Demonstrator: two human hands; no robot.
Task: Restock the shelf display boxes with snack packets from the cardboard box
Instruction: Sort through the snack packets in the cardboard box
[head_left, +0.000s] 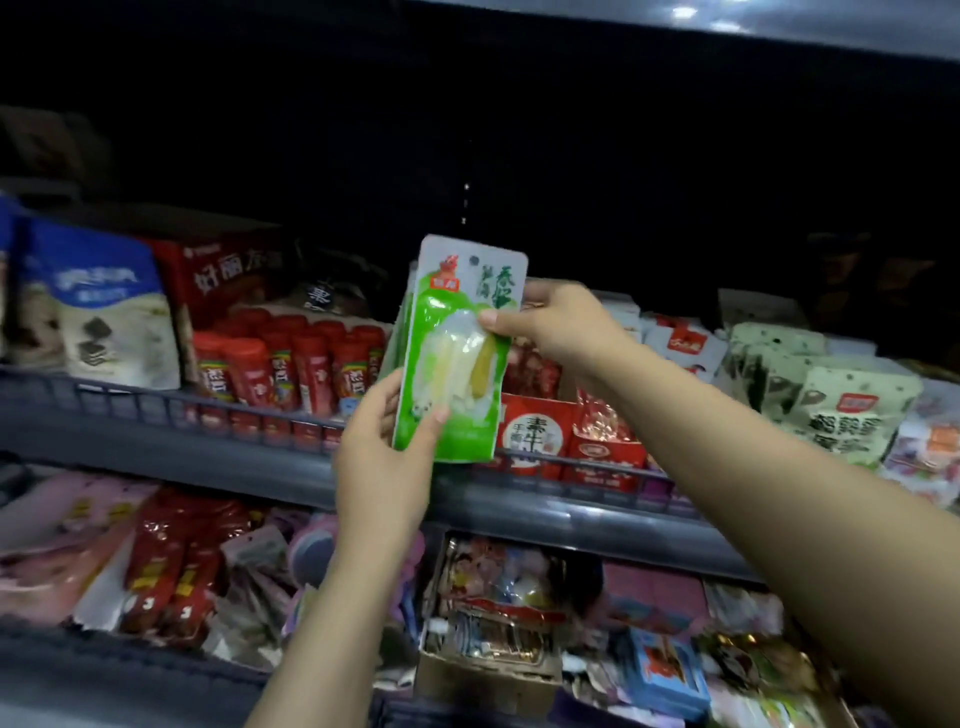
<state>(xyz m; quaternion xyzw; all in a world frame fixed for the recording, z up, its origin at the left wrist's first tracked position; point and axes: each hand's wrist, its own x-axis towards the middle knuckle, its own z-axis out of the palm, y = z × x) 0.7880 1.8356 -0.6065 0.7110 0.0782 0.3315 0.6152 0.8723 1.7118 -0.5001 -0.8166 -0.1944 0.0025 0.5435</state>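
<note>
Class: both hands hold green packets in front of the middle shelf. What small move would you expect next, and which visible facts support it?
Probably the hands carry the green packets forward and down to the shelf behind them. The left hand grips the bottom edge, the right hand pinches the upper side, so the packets hang upright in mid-air, resting on nothing. Which display box they belong in I cannot tell.

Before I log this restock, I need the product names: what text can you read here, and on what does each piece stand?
"好丽友": red cardboard carton at the shelf's back left; last character blurred.
"素牛": red display box behind the held packets.
"鹌鹑蛋": pale green speckled pouch on the right.
Green-and-white snack packets, held by left hand and right hand: green brush characters, too blurred.
Blue-and-white pouch: unreadable.
</note>
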